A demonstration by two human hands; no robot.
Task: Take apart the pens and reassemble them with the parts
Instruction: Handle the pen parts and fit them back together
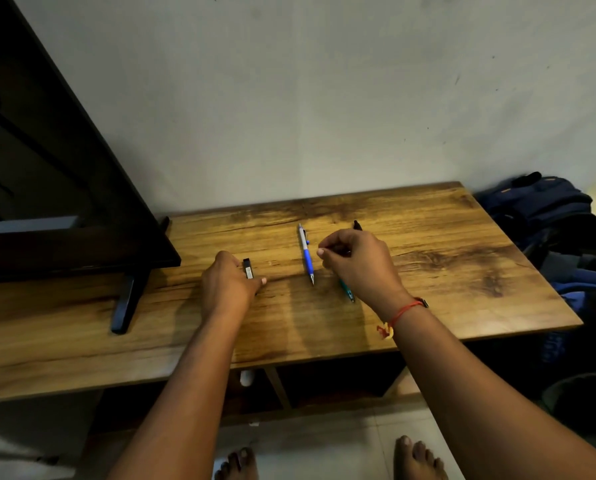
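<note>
The blue pen [306,254] lies whole in the middle of the counter [463,271], with its tip toward the near side. The left hand [229,285] rests on the counter with bent fingers. A small black part [247,268] touches them, but I cannot tell if the hand grips it. The right hand [355,261] hovers just right of the blue pen, fingers curled and fingertips pinched. Something dark sits inside, but I cannot tell what. A green pen [347,292] pokes out under it on the near side.

Small parts may roll. The black part could slide off the near edge and drop to the floor [324,445]. A tiny bit could pop out of the pinch and get lost. Parts from different pens could get mixed up and not fit back.
</note>
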